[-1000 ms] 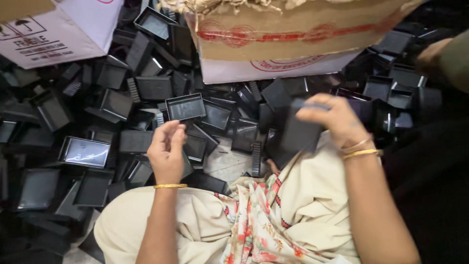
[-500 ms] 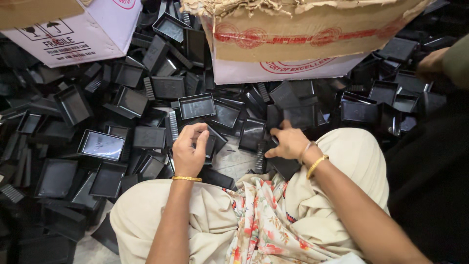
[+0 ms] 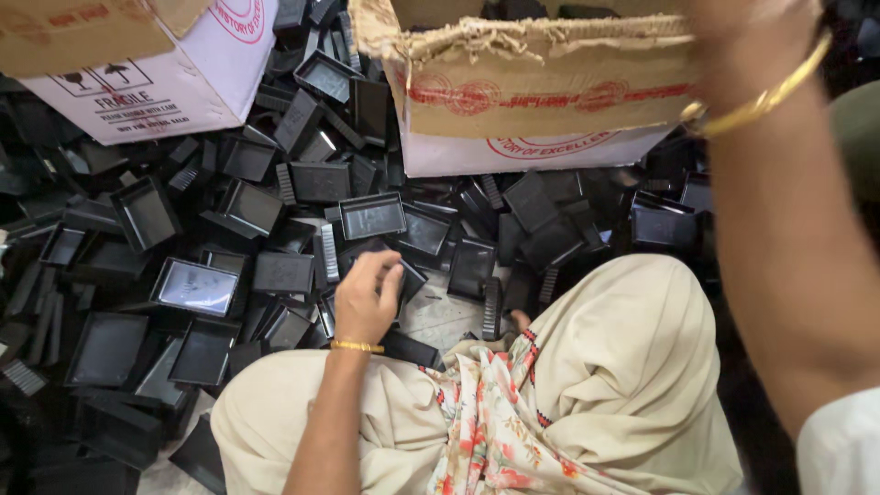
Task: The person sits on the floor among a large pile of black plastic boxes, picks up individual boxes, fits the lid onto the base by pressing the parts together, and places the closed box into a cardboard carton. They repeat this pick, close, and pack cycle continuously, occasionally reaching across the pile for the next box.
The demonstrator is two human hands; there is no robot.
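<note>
I sit on the floor amid a heap of black plastic trays [image 3: 371, 215] and small ridged black parts [image 3: 330, 252]. My left hand [image 3: 367, 298], a gold bangle on its wrist, rests low on the pile just in front of my knee. Its fingers are curled over a black plastic part [image 3: 403, 275]. My right arm rises at the right. My right hand [image 3: 733, 32] is at the top edge of the picture, by the rim of a torn cardboard box [image 3: 541, 96]. The frame cuts off its fingers, and gold bangles [image 3: 756, 105] circle its wrist.
A second cardboard box [image 3: 137, 73], white-sided, stands at the upper left. Black trays cover the floor all around, with one glossy tray [image 3: 194, 286] at the left. My cream trousers and a floral cloth [image 3: 495, 422] fill the foreground. Bare floor [image 3: 440, 316] shows by my knee.
My right hand has lifted from the pile near my knee up to the torn box's rim. My left hand has stayed in about the same spot on the heap.
</note>
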